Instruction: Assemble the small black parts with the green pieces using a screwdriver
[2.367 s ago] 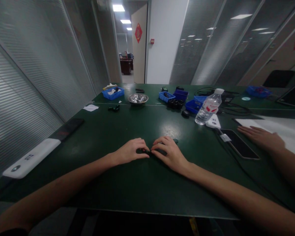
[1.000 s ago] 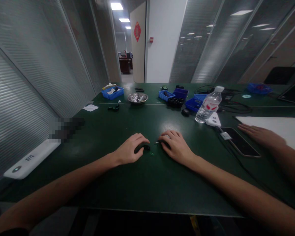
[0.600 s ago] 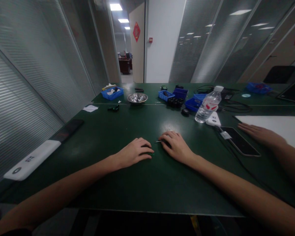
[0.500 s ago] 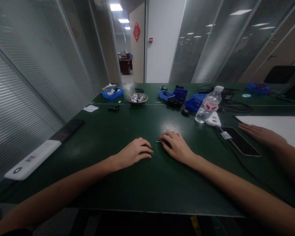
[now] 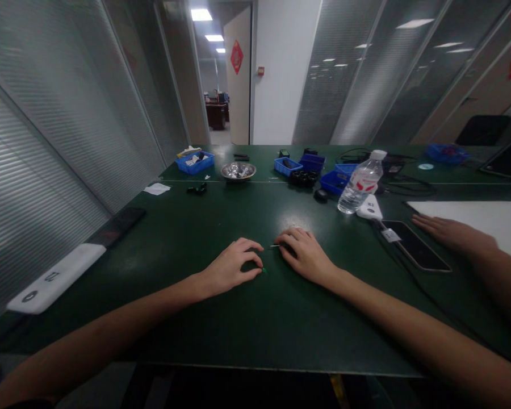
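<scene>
On the dark green table, my left hand [image 5: 232, 266] has its thumb and one finger brought together at a tiny green piece [image 5: 264, 270]. Its upper finger is stretched apart from the pinch. Across a small gap, my right hand [image 5: 305, 254] rests with curled fingers on a thin pale rod [image 5: 274, 246]. The rod's free end points left toward my left hand, and the rest of it is hidden under my fingers. The kind of both small items is too fine to make out.
Right of my arm lie a phone [image 5: 416, 245], a cable and a water bottle [image 5: 361, 183]. Another person's hand [image 5: 455, 232] rests beside a white sheet [image 5: 472, 218]. A metal bowl [image 5: 238, 177] and blue trays [image 5: 196, 166] stand farther back. A white power bank [image 5: 57, 278] lies left.
The fingers of my left hand have shifted, the upper one lifting away from the thumb, and the green piece shows more plainly at the thumb tip. My right hand stays in place.
</scene>
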Tool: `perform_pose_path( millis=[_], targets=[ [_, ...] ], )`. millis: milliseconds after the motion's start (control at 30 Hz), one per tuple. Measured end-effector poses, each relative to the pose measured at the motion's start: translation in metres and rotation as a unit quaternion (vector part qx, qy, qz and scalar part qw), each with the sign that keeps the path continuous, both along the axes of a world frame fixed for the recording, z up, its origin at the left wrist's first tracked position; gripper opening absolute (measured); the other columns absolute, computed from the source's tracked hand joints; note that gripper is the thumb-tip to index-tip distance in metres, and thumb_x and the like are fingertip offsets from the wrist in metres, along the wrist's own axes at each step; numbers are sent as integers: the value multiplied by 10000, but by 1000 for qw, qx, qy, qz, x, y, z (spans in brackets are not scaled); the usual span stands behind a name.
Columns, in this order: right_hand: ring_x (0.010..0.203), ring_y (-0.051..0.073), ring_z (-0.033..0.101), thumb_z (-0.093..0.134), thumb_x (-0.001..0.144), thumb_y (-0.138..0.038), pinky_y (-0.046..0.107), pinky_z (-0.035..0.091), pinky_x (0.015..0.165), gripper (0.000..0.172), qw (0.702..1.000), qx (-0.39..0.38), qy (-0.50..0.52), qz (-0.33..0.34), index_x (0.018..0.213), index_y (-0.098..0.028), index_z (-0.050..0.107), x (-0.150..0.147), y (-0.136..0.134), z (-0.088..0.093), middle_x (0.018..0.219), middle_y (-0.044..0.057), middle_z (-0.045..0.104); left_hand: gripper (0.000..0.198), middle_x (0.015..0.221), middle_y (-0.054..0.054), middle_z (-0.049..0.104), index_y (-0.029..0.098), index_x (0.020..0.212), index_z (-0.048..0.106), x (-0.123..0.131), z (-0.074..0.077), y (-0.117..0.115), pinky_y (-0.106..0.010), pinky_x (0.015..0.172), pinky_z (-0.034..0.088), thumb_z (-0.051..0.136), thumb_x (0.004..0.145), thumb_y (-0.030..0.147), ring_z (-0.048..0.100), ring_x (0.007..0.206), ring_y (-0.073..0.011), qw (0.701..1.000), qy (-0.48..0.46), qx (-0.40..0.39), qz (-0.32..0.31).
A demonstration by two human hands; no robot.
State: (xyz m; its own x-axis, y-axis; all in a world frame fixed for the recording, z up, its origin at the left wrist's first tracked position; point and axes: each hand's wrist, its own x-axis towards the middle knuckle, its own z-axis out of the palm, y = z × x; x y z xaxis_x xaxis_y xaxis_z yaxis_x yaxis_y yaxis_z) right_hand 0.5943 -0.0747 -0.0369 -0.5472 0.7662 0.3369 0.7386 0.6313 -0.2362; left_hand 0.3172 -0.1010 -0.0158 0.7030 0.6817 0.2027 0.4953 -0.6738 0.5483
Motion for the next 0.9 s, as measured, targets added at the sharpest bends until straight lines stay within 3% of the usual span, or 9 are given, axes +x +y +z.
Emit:
perform_pose_path(
  millis=[200, 333, 533, 767, 900],
  targets=[
    [1131, 267, 560, 523, 1007, -245, 446, 420, 944, 212, 1000, -2, -2, 2, 1183, -248, 641, 1, -1, 1, 1199, 84, 639, 132, 1431, -39, 569, 252, 1060, 713, -2, 5, 1, -516, 1118, 377, 710, 931, 278, 451, 1371, -284, 1000, -6, 17, -3],
    [1124, 268, 563, 520, 1007, -245, 449, 425, 947, 215, 1000, -8, -3, 3, 1185, -249, 641, 1, -3, 5, 1198, 87, 640, 123, 1320, -43, 643, 240, 1062, 697, -9, 9, 4, -497, 1105, 380, 683, 942, 264, 523, 1287, -267, 998, -44, 26, 28],
    [1115, 273, 572, 513, 1002, -249, 451, 442, 931, 224, 1000, -16, 1, 8, 1179, -250, 651, 2, -4, 8, 1193, 91, 641, 159, 1101, -38, 706, 202, 1084, 690, -20, 9, 12, -347, 878, 512, 637, 968, 297, 640, 1003, -196, 991, -100, -51, 77],
    [1118, 269, 572, 513, 1004, -246, 453, 440, 942, 227, 1000, -17, -1, 4, 1187, -251, 648, 2, -3, 8, 1198, 88, 639, 172, 1087, -54, 666, 190, 1076, 701, -19, 7, 13, -277, 716, 489, 560, 987, 233, 590, 834, -149, 990, -105, -65, 71],
    [1121, 270, 570, 515, 1008, -255, 454, 436, 944, 223, 1000, -15, -3, 6, 1189, -247, 645, 2, -3, 7, 1199, 89, 639, 177, 1065, -49, 653, 185, 1043, 710, -20, 2, 15, -273, 718, 483, 543, 984, 197, 585, 832, -146, 991, -103, -45, 72]
  ],
)
